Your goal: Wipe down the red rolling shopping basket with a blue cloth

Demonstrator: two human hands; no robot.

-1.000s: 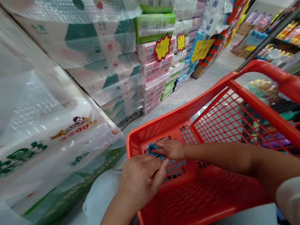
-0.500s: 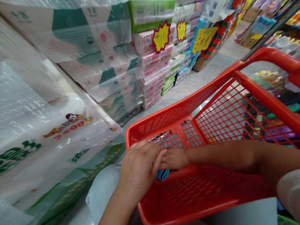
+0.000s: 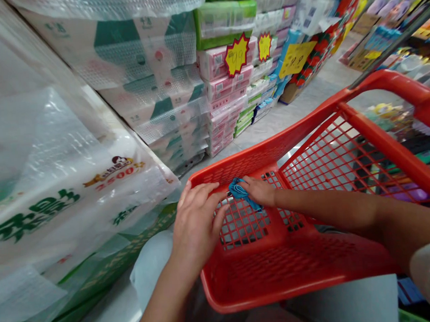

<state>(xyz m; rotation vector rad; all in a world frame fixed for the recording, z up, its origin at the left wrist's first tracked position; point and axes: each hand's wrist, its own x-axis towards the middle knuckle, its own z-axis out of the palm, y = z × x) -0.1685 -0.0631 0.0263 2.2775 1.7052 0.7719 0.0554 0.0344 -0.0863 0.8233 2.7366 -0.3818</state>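
A red plastic shopping basket (image 3: 306, 138) tilts in front of me, its mesh inside facing up. My right hand (image 3: 261, 190) reaches inside and presses a small blue cloth (image 3: 239, 191) against the upper mesh wall, fingers closed over it. On the basket's left rim rests my left hand (image 3: 198, 223), fingers spread flat across the mesh, steadying it. The cloth shows between the two hands.
Large plastic-wrapped tissue packs (image 3: 59, 187) are stacked close on the left. More packs with yellow price tags (image 3: 236, 55) line the aisle behind. The grey tiled floor (image 3: 305, 105) runs back to the right, where shelves (image 3: 402, 34) of goods stand.
The right hand has moved the blue cloth from the lower inside of the basket up to the top mesh wall. The left hand has opened and now lies flat on the rim.
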